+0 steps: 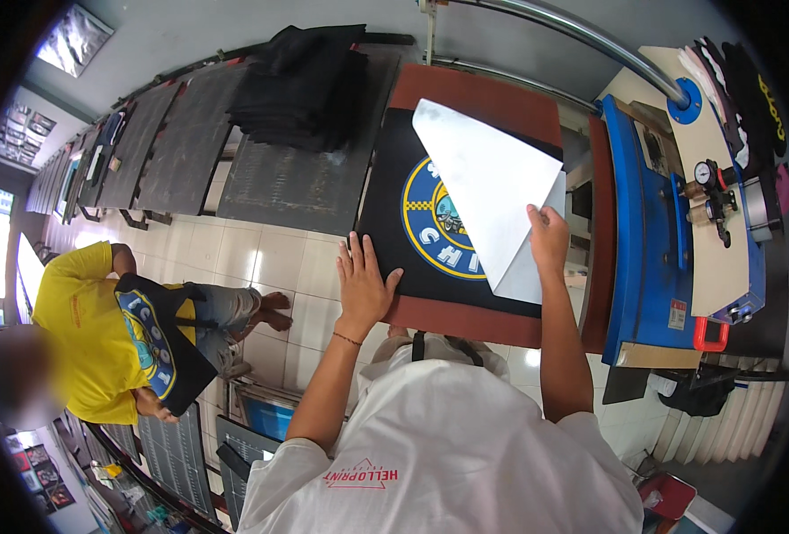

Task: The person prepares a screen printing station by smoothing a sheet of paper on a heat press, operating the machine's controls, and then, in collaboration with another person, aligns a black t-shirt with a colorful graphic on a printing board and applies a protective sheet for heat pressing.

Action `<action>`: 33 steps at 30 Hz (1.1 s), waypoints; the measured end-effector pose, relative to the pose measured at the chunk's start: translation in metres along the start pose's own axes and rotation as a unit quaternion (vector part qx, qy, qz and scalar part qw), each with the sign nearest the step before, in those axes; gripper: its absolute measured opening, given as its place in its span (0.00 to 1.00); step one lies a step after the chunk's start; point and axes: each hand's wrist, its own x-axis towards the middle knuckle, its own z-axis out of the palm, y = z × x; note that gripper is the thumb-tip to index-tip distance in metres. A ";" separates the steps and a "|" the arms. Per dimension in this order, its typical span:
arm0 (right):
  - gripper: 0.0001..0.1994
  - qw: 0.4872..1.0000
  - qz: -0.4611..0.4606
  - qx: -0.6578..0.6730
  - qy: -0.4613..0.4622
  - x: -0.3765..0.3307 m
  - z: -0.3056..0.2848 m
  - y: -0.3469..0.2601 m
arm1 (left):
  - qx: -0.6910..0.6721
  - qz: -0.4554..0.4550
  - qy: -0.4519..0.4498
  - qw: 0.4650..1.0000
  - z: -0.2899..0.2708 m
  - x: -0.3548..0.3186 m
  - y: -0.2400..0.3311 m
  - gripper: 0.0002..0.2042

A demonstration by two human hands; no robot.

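Observation:
A black cloth piece [384,196] with a round blue, white and yellow printed emblem [421,218] lies on a reddish-brown press bed [466,89]. My left hand [364,283] rests on the cloth's near left edge, fingers spread and flat. In my right hand [547,238], the edge of a white sheet [488,169] is pinched between thumb and fingers. The sheet is folded back on itself diagonally, its upper layer angled over the cloth. It hides the right part of the emblem.
To the right stands a blue heat press [630,240] with a pressure gauge [706,173] and a red handle [711,335]. Black cloth pieces are stacked [301,89] on a dark board at the far left. A person in yellow [92,311] holds a similar printed cloth [163,343].

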 end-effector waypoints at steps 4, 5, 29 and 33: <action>0.23 0.998 0.011 -0.017 0.054 0.010 -0.023 0.007 | 0.003 0.004 0.001 1.000 0.001 0.001 -0.002 0.42; 0.22 0.998 0.020 0.001 0.054 0.006 -0.037 -0.008 | 0.001 0.006 0.000 1.000 0.001 0.001 -0.002 0.41; 0.20 0.944 -0.059 -0.057 0.318 0.009 -0.165 -0.036 | -0.012 0.005 -0.003 1.000 -0.001 0.004 -0.001 0.40; 0.20 0.930 -0.071 -0.069 0.354 0.002 -0.195 -0.044 | -0.009 0.002 -0.002 1.000 -0.001 0.005 0.003 0.40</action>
